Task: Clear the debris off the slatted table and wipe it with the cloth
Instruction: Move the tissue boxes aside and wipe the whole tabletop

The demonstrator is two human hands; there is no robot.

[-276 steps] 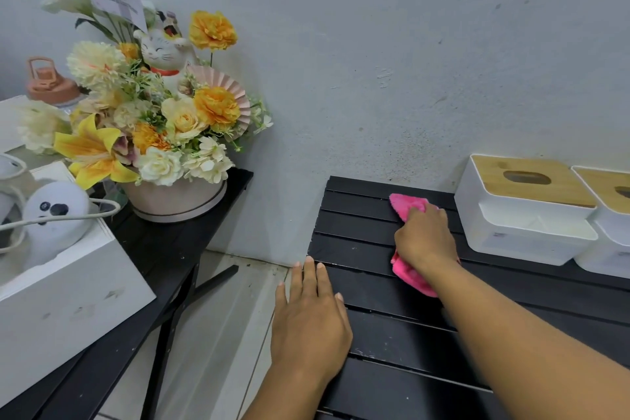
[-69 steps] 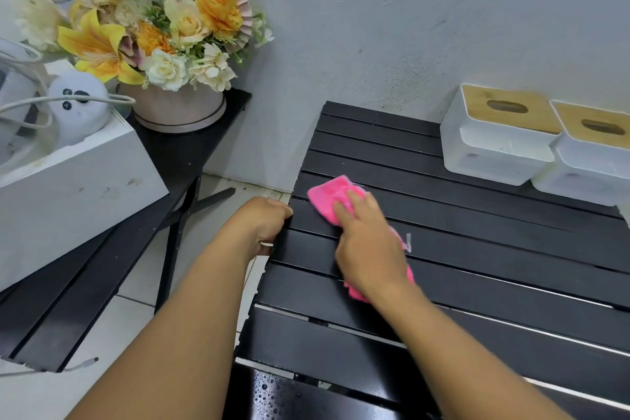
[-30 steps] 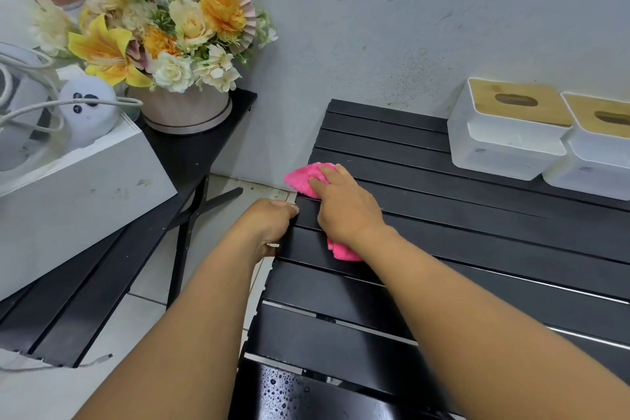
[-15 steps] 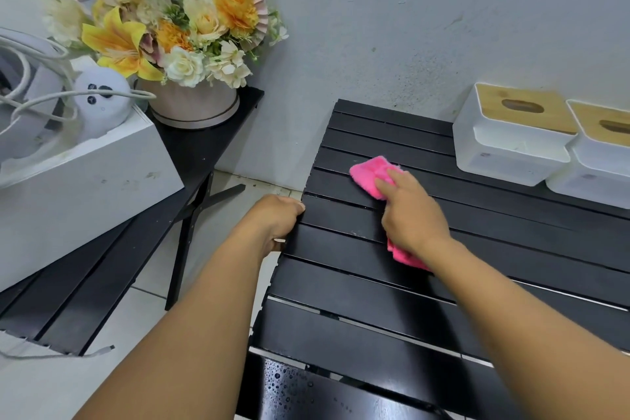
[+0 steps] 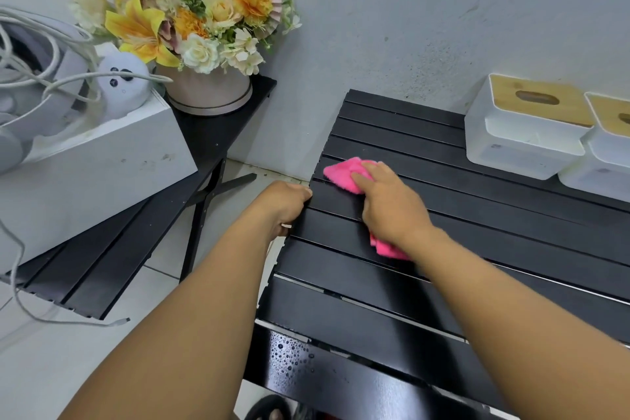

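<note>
Right now your right hand (image 5: 392, 206) presses flat on the pink cloth (image 5: 344, 173), fingers spread over it rather than curled, so the grip is a downward press and not a clench. The cloth lies on the black slatted surface (image 5: 477, 249); one pink corner sticks out past your fingertips toward the wall, and another bit shows under your wrist on the near side. Your left hand (image 5: 284, 203) sits just to the left of that grip, curled shut around the left edge of the same surface, thumb side on top and fingers tucked under the rim where you cannot see them.

Nearer to you than the grip, the closest slat carries a patch of water droplets (image 5: 289, 351) by its left end. Far to the right of the grip, against the wall, stand two white tissue boxes (image 5: 521, 136) with wooden lids, touching each other.

Left of your left hand, across a gap of tiled floor (image 5: 177, 242), a second black slatted table (image 5: 112, 249) holds a white box (image 5: 95, 174) with white cables (image 5: 41, 54) and a round white device (image 5: 121, 85) on it. Behind that box sits a pink pot of yellow, orange and cream flowers (image 5: 201, 20), close to the grey wall (image 5: 443, 10).
</note>
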